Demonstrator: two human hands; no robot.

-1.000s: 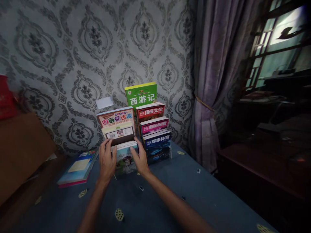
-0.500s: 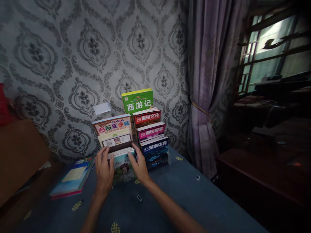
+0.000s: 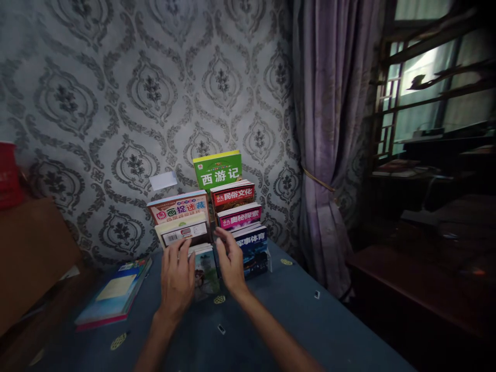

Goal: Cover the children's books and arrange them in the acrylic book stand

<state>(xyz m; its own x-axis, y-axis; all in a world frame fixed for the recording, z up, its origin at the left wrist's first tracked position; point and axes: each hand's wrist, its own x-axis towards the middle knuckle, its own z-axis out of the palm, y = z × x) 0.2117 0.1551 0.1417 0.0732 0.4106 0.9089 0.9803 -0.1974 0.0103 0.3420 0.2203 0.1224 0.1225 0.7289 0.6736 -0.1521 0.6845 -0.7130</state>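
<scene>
Upright books stand in two stepped rows against the wall. My left hand (image 3: 177, 279) lies flat with its fingers extended over the left part of the front picture book (image 3: 207, 276), a teal-green one. Behind that book rise a dark book with a barcode label (image 3: 185, 235), a cream-edged book (image 3: 159, 237) and a picture puzzle book (image 3: 177, 205). My right hand (image 3: 231, 263), fingers apart, hovers between the front picture book and the dark blue book (image 3: 254, 253), hiding part of the blue one. Whether it touches either, I cannot tell.
Behind the blue book are a magenta book (image 3: 241, 217), a red book (image 3: 234, 196) and a tall green book (image 3: 219, 170). A flat stack of books (image 3: 112, 297) lies at left near a cardboard box (image 3: 34, 258). A purple curtain (image 3: 323, 155) hangs beyond the table (image 3: 302, 325).
My right hand has left the top right edge of the front picture book and shifted right, over the blue book. My left hand has slid slightly right across the front cover.
</scene>
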